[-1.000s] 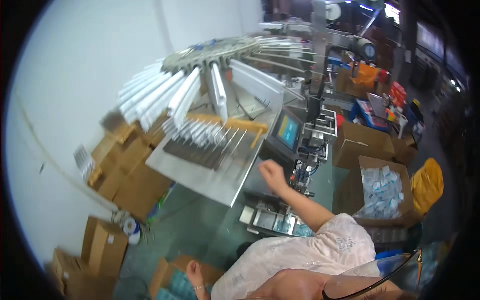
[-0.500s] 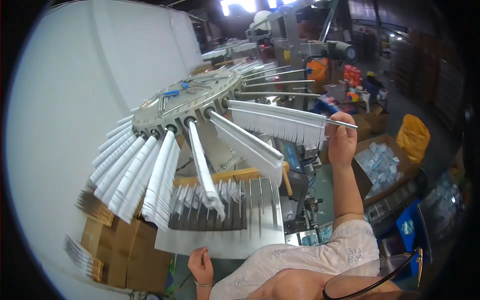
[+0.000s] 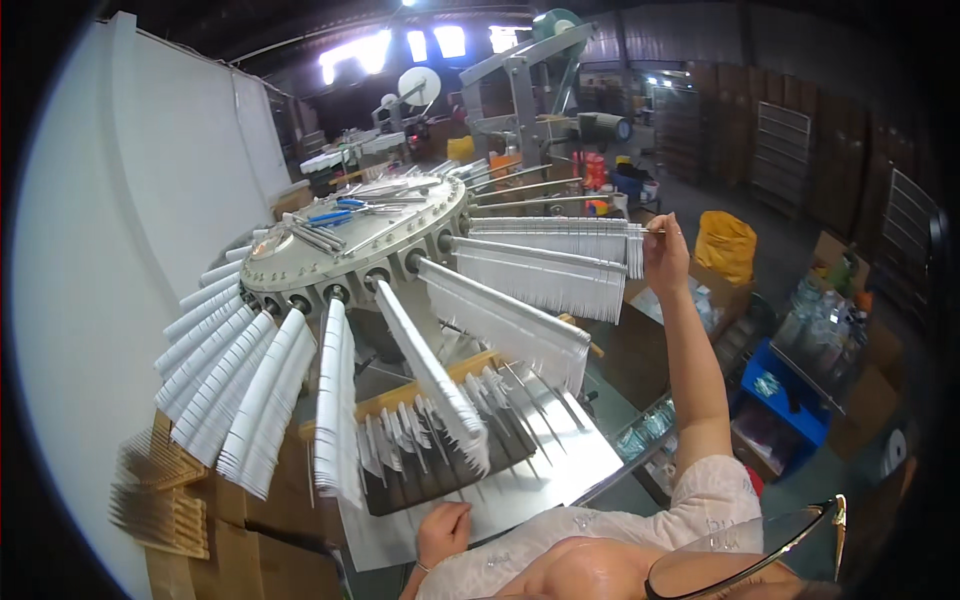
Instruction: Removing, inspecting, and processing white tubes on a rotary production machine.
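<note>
At the outer end of a thin metal rod [image 3: 651, 231], my right hand [image 3: 667, 258] is closed in a pinch, arm stretched forward. White slit sheets [image 3: 545, 232] hang folded over that rod, their edge against my fingers. The rod sticks out from a round metal wheel [image 3: 350, 262] with sockets around its rim. More white sheets [image 3: 500, 300] drape over the neighbouring rods. My left hand [image 3: 443, 535] is curled closed, low beside the metal table [image 3: 590, 470], with nothing visible in it. A dark tray [image 3: 400, 490] with rods and small white pieces lies on that table.
Loose rods and blue-handled tools [image 3: 335, 215] lie on the wheel top. Bare rods [image 3: 545, 203] project at its far right. Wooden racks [image 3: 160, 520] and cardboard boxes [image 3: 280, 565] stand at lower left. A blue bin [image 3: 780, 400] and a yellow bag [image 3: 725, 245] are on the right.
The view has swung up and right. My right hand has shifted from one sheet-laden rod's tip to that of the rod behind it. My left hand stays low, still closed.
</note>
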### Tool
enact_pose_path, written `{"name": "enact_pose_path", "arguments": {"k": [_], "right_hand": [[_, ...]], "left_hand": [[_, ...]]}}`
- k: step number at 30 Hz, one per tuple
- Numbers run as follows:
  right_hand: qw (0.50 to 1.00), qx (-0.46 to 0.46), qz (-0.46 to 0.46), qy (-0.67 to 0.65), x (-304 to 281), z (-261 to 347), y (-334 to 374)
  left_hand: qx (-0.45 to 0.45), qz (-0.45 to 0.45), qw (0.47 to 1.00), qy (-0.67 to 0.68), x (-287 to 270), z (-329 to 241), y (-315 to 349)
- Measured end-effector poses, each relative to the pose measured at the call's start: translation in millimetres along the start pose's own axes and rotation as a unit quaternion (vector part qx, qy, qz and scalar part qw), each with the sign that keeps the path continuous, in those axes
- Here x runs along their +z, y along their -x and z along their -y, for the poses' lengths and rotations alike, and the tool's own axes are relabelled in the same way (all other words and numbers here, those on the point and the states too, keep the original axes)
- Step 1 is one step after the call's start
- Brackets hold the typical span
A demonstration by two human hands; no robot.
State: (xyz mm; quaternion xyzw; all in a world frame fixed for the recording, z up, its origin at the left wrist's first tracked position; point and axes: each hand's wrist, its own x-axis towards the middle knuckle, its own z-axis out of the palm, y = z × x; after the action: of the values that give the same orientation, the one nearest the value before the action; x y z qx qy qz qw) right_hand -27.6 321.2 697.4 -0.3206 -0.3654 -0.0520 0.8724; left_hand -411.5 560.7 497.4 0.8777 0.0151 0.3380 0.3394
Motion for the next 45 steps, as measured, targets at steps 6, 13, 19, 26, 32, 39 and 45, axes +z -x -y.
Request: {"name": "enact_pose_path", "arguments": {"k": [6,13,19,26,32,39,45], "right_hand": [[0.995,0.026,-0.02,0.094,9,5,-1],[0.996,-0.014,-0.063,0.068,11,-12,-6],[0.989,-0.06,-0.09,0.1,12,-14,-5],[0.995,-0.046,-0.077,0.049,6,-8,-1],[0.986,-0.048,-0.156,0.034,-14,19,2],[0.974,-0.072,-0.209,0.047,-24,66,6],[0.979,-0.056,-0.188,0.053,-38,67,8]], "left_hand": [[0.009,0.035,0.998,0.052,-2,-3,-2],[-0.002,0.002,0.999,0.049,3,9,2],[-0.024,-0.011,0.998,0.06,7,11,1],[-0.01,-0.019,0.999,0.05,4,3,-2],[-0.017,-0.009,0.999,0.035,2,-1,-1],[-0.017,-0.019,0.999,0.026,2,-6,-4],[-0.023,-0.019,0.999,0.02,4,-6,-5]]}}
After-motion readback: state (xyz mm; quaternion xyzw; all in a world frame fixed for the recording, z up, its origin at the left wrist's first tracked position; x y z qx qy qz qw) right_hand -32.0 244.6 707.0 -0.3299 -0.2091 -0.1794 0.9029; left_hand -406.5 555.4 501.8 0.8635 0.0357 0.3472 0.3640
